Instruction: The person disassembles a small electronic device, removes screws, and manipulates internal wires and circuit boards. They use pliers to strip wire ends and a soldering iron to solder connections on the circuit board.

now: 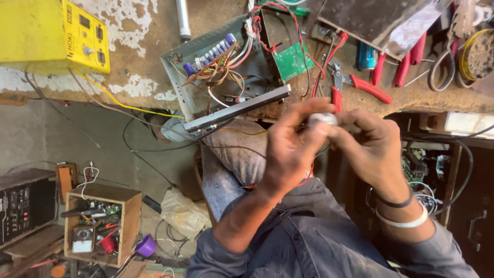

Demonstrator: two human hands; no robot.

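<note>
Head cam looks down at both hands raised together in front of the desk point(128, 77) edge. Left hand point(290, 149) and right hand point(368, 146) meet at a small white object point(323, 119), blurred, prob. a roll of tape or sim.; can't tell exactly what. Both hands pinch it: left fingers curl up round it from the left, right fingertips close on it from the right, so both are narrow and gripping it. Right wrist has a dark band and a white band point(406, 222). A red wire point(307, 177) shows just below the left hand. On the desk just beyond the hands sits an opened grey metal chassis point(185, 69) w/ a row of blue capacitors point(208, 55), loose wire bundles and a green circuit board point(292, 61) beside it; its front panel hangs over the desk edge. Red-handled pliers point(360, 87) lie right of the chassis, near the hands, w/ more red-handled tools point(409, 62) further right next to scissors point(440, 64) and a yellow spool point(476, 54). Yellow box-shaped instrument point(46, 36) stands at the desk's far left, well apart, yellow wire trailing from it. On the floor below left: wooden box point(103, 224) holding a meter and small tools, a purple cup point(146, 246) just beside it, a black unit point(23, 206) at the left edge.
</note>
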